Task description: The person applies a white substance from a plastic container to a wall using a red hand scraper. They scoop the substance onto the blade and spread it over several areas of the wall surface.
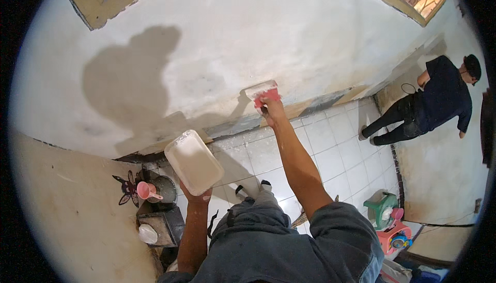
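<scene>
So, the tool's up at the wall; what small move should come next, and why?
I'd probably sweep the red-handled tool slightly lower along the wall: the right hand holds it there, and just below, a patchy brown-and-grey strip contrasts with the whiter area above. The left hand holds the pale tray nearby, apparently within easy reach.
</scene>
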Demonstrator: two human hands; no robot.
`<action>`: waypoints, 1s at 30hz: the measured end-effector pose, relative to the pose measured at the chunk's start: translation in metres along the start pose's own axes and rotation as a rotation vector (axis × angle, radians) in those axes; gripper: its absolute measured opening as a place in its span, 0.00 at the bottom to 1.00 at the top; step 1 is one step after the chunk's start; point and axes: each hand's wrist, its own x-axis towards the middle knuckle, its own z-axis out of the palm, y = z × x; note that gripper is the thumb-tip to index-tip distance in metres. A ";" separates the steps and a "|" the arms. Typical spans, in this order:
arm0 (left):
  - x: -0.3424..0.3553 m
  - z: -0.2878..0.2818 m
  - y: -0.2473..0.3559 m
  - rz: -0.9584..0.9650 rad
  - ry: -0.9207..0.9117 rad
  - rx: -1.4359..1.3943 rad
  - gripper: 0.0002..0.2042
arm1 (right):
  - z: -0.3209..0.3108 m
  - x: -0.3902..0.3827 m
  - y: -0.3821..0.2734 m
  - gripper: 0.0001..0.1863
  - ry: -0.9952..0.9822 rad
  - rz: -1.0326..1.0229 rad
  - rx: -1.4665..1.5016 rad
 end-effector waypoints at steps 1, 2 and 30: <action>0.003 -0.006 0.002 -0.025 -0.110 -0.011 0.23 | 0.009 0.014 -0.009 0.10 -0.091 -0.070 -0.058; 0.006 -0.005 0.000 -0.048 -0.169 -0.021 0.23 | 0.015 0.024 -0.016 0.10 -0.177 -0.142 -0.121; 0.015 -0.018 0.028 -0.072 0.012 0.006 0.24 | 0.099 -0.039 0.090 0.09 -0.013 -0.700 -0.791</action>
